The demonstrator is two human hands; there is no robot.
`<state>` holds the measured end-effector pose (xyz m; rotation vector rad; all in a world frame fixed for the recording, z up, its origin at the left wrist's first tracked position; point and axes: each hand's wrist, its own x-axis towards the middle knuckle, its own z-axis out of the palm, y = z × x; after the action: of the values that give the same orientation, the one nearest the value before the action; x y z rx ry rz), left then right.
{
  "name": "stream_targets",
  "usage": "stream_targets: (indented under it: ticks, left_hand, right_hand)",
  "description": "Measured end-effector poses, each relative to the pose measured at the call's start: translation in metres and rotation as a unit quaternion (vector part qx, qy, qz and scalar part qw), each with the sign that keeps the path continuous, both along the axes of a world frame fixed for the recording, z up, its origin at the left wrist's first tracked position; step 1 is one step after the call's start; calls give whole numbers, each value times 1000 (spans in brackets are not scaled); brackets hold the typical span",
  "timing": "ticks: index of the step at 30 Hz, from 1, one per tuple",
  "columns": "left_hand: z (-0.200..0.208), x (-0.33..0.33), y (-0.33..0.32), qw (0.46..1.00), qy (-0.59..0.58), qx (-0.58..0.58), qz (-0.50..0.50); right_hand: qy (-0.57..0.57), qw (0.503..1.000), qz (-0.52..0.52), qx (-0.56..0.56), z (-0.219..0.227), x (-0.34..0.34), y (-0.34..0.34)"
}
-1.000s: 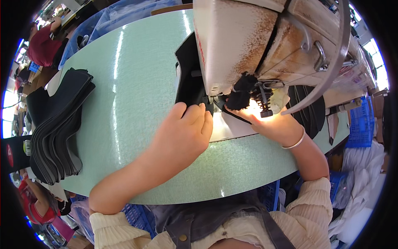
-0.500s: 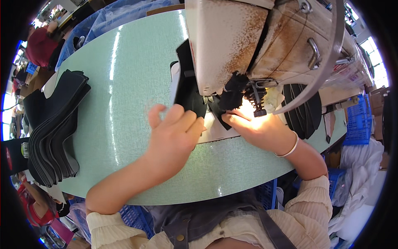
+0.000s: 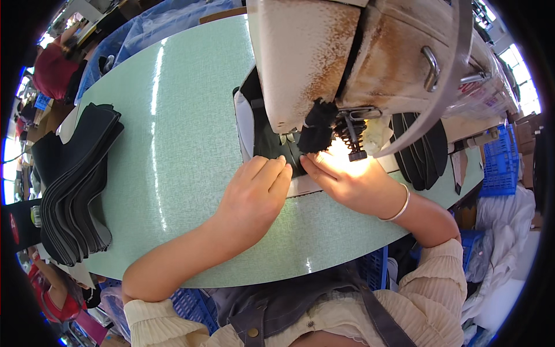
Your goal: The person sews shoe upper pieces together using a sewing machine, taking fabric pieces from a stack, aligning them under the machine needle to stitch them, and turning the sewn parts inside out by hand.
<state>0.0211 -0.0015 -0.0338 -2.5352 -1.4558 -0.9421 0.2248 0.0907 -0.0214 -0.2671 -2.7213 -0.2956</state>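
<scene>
Up close, both hands press a black fabric piece point(image 3: 272, 147) flat on the bed of an industrial sewing machine point(image 3: 347, 63), whose worn cream head fills the upper middle of the view. The left hand point(image 3: 254, 194) lies palm down with its fingers together and nearly straight, fingertips on the near edge of the fabric, gripping nothing. The right hand point(image 3: 347, 179) rests flat just beside it under the machine's bright lamp, fingers stretched toward the needle area and touching the same piece; a thin bracelet point(image 3: 399, 205) circles its wrist. The fabric runs from the fingertips back under the machine head, lying on the pale green table point(image 3: 179, 133). Well apart at the table's left edge sits a fanned stack of dark cut pieces point(image 3: 75, 185). More dark pieces point(image 3: 425, 153) lie to the right of the machine.
</scene>
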Motion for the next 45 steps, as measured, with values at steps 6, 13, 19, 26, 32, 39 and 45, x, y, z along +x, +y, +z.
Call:
stream_targets:
  ticks: [6,13,19,26,32,39,45]
  left_hand:
    - [2,-7,3,999,33,-31,26]
    - [1,-12,4,999,17,-24,20]
    - [-2,-16,9,1000,15,-8,2]
    - [-5,-22,16,999,7,-28,26]
    - [-6,-24,21,998,13,-30,45]
    - [-10,-23,25,998,4,-34,50]
    - [8,-17,11,994,68,-44,70]
  right_hand:
    - [-11,1000,13,18,-4,3,6]
    - [13,994,12,-107,-7,4,21]
    - [-12,986,-14,-164,-5,3,23]
    - [-39,984,-32,-173,-16,1,34]
    - [-3,957,5,-291,-18,-3,44]
    - [123,961,34,-246,-22,-13,48]
    - [4,972,-36,-233,-4,2,29]
